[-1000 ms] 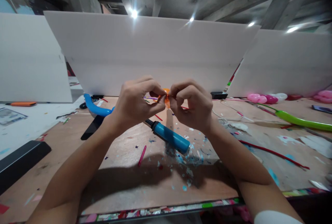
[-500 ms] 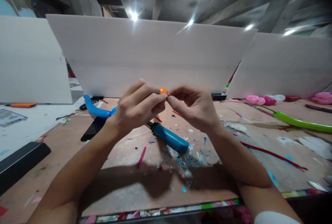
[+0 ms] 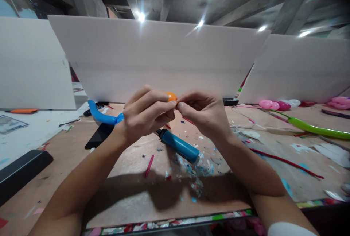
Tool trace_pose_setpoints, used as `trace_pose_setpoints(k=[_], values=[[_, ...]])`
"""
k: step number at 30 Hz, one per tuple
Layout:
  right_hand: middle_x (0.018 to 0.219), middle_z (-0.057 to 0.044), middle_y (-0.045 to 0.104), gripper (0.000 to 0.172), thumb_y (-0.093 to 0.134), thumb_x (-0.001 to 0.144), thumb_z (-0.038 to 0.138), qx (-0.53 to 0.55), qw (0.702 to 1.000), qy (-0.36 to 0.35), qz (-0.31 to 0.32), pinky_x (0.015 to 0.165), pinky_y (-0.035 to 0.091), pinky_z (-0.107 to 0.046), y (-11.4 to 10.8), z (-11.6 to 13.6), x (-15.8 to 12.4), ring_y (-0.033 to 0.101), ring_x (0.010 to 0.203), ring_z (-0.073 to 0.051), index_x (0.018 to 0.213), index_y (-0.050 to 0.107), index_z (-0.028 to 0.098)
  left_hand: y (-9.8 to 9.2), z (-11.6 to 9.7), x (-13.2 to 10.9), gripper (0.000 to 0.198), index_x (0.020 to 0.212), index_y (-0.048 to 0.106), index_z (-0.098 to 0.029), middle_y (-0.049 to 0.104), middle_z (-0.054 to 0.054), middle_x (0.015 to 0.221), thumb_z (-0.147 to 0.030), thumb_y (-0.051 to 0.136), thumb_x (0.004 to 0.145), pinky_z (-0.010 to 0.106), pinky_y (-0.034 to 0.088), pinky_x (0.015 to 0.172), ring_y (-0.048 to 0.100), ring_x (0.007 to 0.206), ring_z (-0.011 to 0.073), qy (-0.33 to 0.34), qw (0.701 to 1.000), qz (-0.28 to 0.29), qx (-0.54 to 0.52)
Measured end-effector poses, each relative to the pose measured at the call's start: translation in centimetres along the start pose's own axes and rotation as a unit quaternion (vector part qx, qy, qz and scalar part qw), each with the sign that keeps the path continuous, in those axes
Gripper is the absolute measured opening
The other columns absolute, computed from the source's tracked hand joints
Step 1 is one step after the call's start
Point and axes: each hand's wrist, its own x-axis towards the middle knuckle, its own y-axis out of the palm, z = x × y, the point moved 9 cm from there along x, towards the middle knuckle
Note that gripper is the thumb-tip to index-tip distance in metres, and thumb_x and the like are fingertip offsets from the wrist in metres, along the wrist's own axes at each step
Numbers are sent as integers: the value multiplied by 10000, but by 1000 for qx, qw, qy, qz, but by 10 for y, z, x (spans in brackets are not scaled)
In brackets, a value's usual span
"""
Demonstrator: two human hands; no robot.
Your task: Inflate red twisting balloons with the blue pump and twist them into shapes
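Both my hands are raised together above the wooden table. My left hand is curled with its fingers closed round an orange balloon, of which only a small rounded bit shows above the fingers. My right hand pinches the balloon's end at the spot where the fingertips of both hands meet. Below the hands a blue hand pump lies on the table among balloon scraps.
A long blue balloon lies left of my hands, a green one and pink balloons at the right. White boards stand behind. A black bar lies at the left; a thin red balloon at the right.
The orange balloon's hanging neck, seen between my fingertips a second ago, is now hidden inside my fingers. Both hands have shifted slightly and the fingertips stay pressed together.
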Motion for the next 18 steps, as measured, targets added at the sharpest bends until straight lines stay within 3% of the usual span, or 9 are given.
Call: trace_pose_setpoints(k=[5,8,13,18], values=[[539,39,618,77,660,699,114,25,1000,0,0,370,386,-159,1,3,-1,505,440,-57,644,673,167,-2,4,4,190,838,592,-232,661,-12,763,-82,668,748,269,494,604,596,651,105,-47,998,-34,-37],[559,37,624,84,649,709,103,2,1000,-22,-19,395,396,-175,-2,4,-3,515,462,-64,663,675,168,1,12,3,148,807,614,-238,680,-7,785,-106,664,760,257,508,584,610,661,107,-95,994,-20,-42],[667,16,650,138,631,705,47,-96,985,-130,-68,557,471,-248,-9,17,-9,584,614,-108,710,673,178,6,21,3,104,828,675,-213,713,7,829,-128,675,767,230,541,644,660,712,109,-151,987,17,-49],[718,21,659,198,624,703,35,-177,959,-208,-75,592,488,-283,-9,28,-13,602,662,-131,754,656,224,8,17,4,123,873,692,-179,734,25,848,-109,664,776,188,543,669,678,715,96,-143,988,19,-48]])
